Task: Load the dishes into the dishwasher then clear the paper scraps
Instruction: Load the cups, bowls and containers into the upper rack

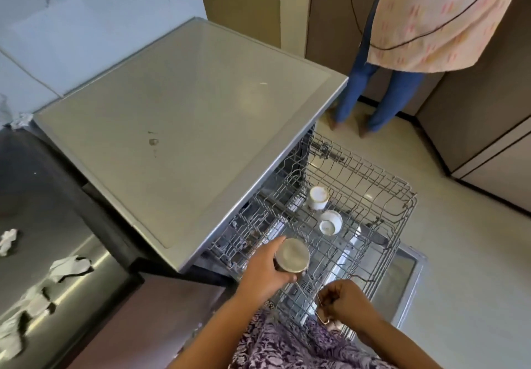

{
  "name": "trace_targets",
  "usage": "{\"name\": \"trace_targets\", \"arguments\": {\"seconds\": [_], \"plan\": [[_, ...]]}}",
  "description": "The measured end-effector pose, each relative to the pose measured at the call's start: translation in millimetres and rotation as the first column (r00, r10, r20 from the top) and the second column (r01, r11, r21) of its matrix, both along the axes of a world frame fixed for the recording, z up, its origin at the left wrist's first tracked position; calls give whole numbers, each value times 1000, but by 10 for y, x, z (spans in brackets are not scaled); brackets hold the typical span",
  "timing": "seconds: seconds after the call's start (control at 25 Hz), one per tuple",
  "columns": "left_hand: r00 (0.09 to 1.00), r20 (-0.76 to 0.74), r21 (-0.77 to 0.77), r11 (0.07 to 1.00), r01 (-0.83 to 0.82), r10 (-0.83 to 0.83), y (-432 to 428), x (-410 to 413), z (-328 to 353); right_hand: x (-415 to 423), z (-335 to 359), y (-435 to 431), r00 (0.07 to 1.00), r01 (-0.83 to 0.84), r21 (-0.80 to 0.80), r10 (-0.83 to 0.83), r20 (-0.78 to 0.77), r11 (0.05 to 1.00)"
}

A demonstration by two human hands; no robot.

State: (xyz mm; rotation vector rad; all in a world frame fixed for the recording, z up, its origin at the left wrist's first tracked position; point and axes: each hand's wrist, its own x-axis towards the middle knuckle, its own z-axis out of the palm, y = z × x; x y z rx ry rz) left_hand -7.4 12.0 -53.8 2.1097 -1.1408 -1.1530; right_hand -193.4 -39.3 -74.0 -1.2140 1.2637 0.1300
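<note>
The dishwasher's upper wire rack (382,196) is pulled out over the open door (402,279). Two white cups lie upside down in it, one (318,197) farther back and one (330,222) nearer. My left hand (265,272) grips a steel tumbler (292,255), bottom up, over the rack's near left part. My right hand (344,304) is curled at the rack's front edge and pinches a wire of the rack there. Torn white paper scraps (69,266) lie on the dark counter at the left.
The dishwasher's flat grey top (184,121) fills the middle of the view. Another person (408,38) stands at the back right by brown cabinets (488,144). More paper scraps (8,240) lie along the left counter. Pale floor lies right of the rack.
</note>
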Motion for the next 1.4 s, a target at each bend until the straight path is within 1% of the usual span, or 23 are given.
{"name": "trace_targets", "arguments": {"seconds": [0.04, 0.12, 0.28, 0.4, 0.56, 0.64, 0.72, 0.88, 1.04, 1.24, 1.4], "plan": [[1000, -11, 25, 1000, 8, -8, -56, -30, -56, 6, -80, 11, 1000, 7, 24, -6, -12, 1000], [1000, -18, 93, 996, 19, -17, -164, -93, -171, 33, -241, 39, 998, 31, 23, -30, -48, 999], [998, 57, 216, 976, 5, -18, -340, -182, -489, 29, -491, 71, 980, 126, -43, -131, -151, 991], [996, 88, 281, 960, -18, -7, -331, -198, -702, -13, -617, 79, 972, 131, -59, -140, -188, 990], [989, 110, 340, 931, -131, 99, -217, -72, -918, 59, -728, 69, 976, 162, 37, -154, -155, 986], [982, 117, 352, 918, -183, 150, -206, 38, -1002, 166, -796, 41, 972, 211, 95, -199, -122, 973], [973, 112, 355, 906, -229, 202, -218, 157, -1071, 311, -863, 13, 964, 258, 140, -245, -101, 956], [949, 131, 313, 897, -312, 285, -281, 416, -1193, 643, -1014, -63, 938, 346, 187, -334, -92, 920], [938, 152, 347, 872, -346, 312, -391, 667, -1332, 953, -1167, -157, 953, 302, 198, -288, -97, 933], [909, 153, 350, 839, -416, 387, -512, 830, -1443, 1213, -1376, -338, 986, 141, 212, -118, -118, 967], [919, 210, 322, 864, -386, 333, -560, 774, -1397, 1256, -1469, -451, 990, 52, 210, -22, -142, 976]]}}
